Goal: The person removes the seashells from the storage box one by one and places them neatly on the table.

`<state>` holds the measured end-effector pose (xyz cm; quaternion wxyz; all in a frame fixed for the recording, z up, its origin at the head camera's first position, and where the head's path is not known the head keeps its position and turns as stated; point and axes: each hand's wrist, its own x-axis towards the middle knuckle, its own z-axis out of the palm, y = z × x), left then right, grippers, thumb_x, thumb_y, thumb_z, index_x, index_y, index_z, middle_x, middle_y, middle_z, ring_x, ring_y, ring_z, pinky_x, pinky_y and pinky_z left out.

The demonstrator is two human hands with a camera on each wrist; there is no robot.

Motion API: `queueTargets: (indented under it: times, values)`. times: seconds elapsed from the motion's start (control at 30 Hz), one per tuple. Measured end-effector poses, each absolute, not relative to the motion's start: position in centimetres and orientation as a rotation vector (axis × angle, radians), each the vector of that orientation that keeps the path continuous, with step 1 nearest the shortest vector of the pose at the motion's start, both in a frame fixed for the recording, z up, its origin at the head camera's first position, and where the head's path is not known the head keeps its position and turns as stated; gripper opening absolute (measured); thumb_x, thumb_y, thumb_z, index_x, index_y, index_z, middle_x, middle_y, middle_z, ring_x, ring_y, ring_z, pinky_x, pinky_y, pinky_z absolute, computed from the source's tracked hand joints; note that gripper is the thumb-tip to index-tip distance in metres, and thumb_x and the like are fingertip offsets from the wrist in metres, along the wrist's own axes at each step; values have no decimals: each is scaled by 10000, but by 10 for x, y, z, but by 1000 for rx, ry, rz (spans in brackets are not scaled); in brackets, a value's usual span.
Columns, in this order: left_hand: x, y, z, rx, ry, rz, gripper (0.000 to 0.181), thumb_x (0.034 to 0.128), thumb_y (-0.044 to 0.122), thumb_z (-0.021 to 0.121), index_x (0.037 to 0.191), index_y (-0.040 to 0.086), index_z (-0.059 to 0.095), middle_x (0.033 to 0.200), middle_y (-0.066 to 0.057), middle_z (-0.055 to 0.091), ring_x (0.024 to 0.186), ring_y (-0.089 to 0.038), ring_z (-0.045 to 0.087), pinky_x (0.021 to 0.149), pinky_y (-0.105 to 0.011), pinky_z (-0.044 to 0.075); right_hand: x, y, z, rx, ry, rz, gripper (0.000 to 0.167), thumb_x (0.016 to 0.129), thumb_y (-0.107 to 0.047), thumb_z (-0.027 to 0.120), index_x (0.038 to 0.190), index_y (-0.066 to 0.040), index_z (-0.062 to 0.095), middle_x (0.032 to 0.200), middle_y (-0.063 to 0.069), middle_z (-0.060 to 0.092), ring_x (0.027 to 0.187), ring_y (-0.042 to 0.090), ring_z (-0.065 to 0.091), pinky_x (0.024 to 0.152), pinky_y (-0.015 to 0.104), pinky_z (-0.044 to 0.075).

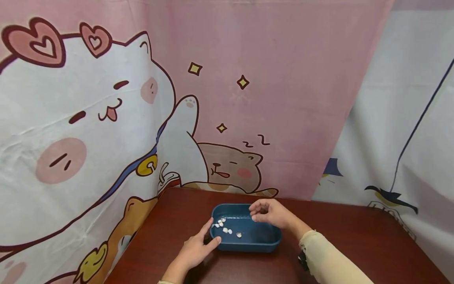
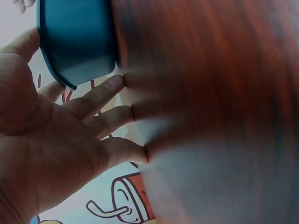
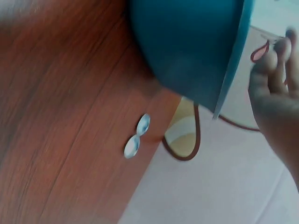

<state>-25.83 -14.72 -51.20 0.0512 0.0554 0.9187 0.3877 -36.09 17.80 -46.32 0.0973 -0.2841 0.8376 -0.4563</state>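
A blue rectangular tray (image 1: pixel 248 247) holds several small white pieces (image 1: pixel 225 230) toward its left side and a shiny round piece (image 1: pixel 239 235) nearer the middle. My left hand (image 1: pixel 195 246) touches the tray's left end, thumb at the near corner. In the left wrist view that hand (image 2: pixel 51 135) has its other fingers spread, tips on the table. Over the tray's right part hovers my right hand (image 1: pixel 273 215), fingers bent and thumb apart; nothing held is visible. The right wrist view shows this hand (image 3: pixel 278 88) above the tray's rim (image 3: pixel 233 60), fingertips blurred.
Two shiny oval pieces (image 3: pixel 138 135) lie on the table beside the tray in the right wrist view. The dark red table (image 1: pixel 340 236) reaches back to a printed cloth (image 1: pixel 276 98) hanging behind and at the sides. A dark object (image 1: pixel 303 260) shows by the right sleeve.
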Motion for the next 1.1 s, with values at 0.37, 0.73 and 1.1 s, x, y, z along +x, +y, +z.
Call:
queueTargets:
  times: [0.37, 0.73, 1.1]
  values:
    - [-257, -146, -512, 162, 2781, 1183, 848, 994, 681, 602, 1687, 271, 337, 1487, -214, 643, 1274, -515, 640, 997, -817, 440, -343, 151, -475, -989, 2223, -1055, 287, 915, 59, 768, 1175, -60, 787, 1131, 130, 804, 982, 194, 734, 791, 208, 575]
    - [-259, -147, -513, 159, 2786, 1182, 841, 993, 684, 601, 1689, 298, 328, 1511, -213, 626, 1286, -517, 634, 994, -837, 427, -344, 151, -487, -968, 2309, -914, 386, 889, 133, 743, 1189, -104, 797, 1147, 59, 806, 994, 218, 748, 872, 239, 596]
    - [-259, -147, -516, 155, 2801, 1174, 830, 993, 683, 603, 1683, 305, 339, 1501, -204, 638, 1286, -525, 633, 996, -835, 426, -344, 149, -496, -908, 2310, -938, 391, 897, 159, 727, 1163, -116, 804, 1099, 36, 804, 982, 205, 738, 862, 346, 631]
